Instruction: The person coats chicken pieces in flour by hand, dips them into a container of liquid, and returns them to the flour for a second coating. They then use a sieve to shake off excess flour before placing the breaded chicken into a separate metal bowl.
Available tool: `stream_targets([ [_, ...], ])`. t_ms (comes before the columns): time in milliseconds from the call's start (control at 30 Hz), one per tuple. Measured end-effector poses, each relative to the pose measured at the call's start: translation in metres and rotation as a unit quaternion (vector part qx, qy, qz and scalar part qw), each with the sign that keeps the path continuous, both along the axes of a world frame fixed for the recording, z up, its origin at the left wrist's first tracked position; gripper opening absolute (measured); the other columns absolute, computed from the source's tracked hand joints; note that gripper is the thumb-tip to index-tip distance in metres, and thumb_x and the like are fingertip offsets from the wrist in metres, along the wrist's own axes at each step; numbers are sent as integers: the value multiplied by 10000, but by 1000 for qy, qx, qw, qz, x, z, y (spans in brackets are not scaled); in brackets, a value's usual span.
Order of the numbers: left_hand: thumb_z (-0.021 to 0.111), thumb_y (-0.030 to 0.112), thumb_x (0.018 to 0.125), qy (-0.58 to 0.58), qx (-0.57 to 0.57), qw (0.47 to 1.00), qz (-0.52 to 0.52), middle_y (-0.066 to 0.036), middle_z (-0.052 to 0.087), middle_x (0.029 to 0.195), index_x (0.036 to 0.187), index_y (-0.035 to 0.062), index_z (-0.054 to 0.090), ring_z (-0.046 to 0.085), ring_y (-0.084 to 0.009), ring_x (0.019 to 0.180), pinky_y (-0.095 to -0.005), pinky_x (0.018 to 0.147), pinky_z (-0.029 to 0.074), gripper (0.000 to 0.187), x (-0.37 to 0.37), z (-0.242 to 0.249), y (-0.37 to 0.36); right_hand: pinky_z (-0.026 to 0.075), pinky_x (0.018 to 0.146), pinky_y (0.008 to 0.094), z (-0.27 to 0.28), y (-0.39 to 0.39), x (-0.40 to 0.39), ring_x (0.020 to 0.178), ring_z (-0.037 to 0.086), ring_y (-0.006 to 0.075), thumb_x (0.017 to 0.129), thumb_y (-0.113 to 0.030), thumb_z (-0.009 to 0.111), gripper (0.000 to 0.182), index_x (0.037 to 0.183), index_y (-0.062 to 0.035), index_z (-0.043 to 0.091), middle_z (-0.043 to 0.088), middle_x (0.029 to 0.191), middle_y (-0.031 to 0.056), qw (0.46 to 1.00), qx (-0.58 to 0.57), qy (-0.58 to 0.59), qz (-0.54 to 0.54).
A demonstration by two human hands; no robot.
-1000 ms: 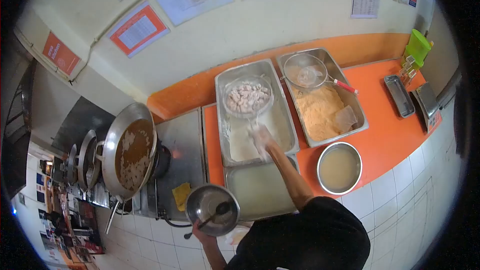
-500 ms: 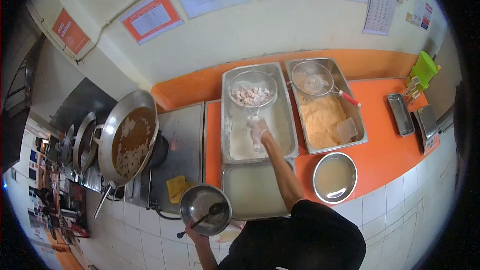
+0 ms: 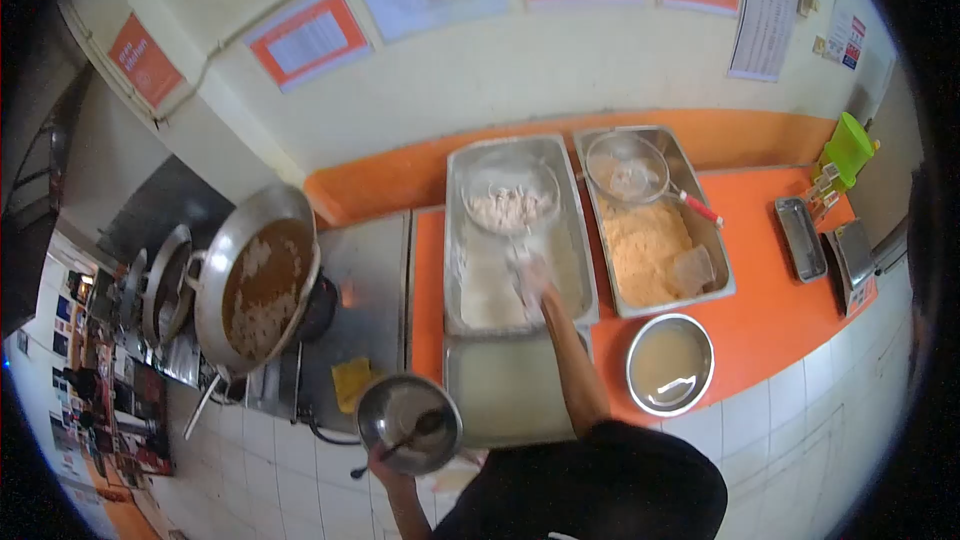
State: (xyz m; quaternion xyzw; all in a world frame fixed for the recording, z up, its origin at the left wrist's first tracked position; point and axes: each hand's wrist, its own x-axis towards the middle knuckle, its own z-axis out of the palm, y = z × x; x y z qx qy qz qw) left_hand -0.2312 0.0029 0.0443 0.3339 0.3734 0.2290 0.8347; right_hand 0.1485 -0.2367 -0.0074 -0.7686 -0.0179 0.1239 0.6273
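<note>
My right hand (image 3: 534, 282), in a whitish see-through glove and blurred, is closed around the handle end of a wire strainer (image 3: 553, 180). Pale, flour-coated pieces (image 3: 508, 210) lie in the strainer, which is over a deep steel pan (image 3: 455, 290) of white flour. My left hand (image 3: 392, 472) grips the lower rim of a steel mixing bowl (image 3: 372, 402). A dark ladle (image 3: 428, 423) rests in this bowl, its handle sticking out over the rim beside my left fingers. Below the flour pan sits a pan of cloudy liquid (image 3: 505, 390).
To the left, a large wok (image 3: 275, 202) holds brown oil with pale bits. Beside it lies a yellow cloth (image 3: 350, 382). On the right are a pan of orange breading (image 3: 640, 245) with a red-handled strainer (image 3: 697, 208), a bowl of liquid (image 3: 672, 365) and a small tray (image 3: 800, 238).
The strainer and my right hand have shifted slightly right and downward, the hand now smeared by motion. The pieces have settled differently in the mesh. My left hand still holds the bowl.
</note>
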Motion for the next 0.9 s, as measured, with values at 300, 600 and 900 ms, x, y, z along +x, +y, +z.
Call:
stream_targets([
  [300, 431, 291, 819, 57, 114, 992, 3, -161, 463, 1242, 1215, 38, 457, 463, -305, 1138, -441, 920, 415, 471, -15, -34, 3, 420, 489, 316, -13, -3, -31, 526, 493, 144, 822, -275, 581, 268, 827, -7, 595, 553, 617, 57, 996, 73, 42, -24],
  [600, 437, 192, 803, -11, -11, 1000, 8, -179, 519, 1138, 1220, -25, 432, 538, -322, 1021, -447, 878, 452, 470, 16, -3, -5, 389, 384, 346, 5, 12, 5, 555, 540, 156, 845, -182, 550, 127, 782, -75, 522, 481, 621, 19, 982, 171, 73, -44],
  [900, 485, 268, 806, -18, 36, 999, -32, -149, 528, 1138, 1147, -15, 490, 509, -306, 1056, -423, 907, 407, 443, 0, 3, -9, 387, 501, 336, -33, -3, 24, 522, 436, 124, 820, -276, 569, 253, 846, -25, 553, 499, 593, 12, 989, -13, -132, -71],
])
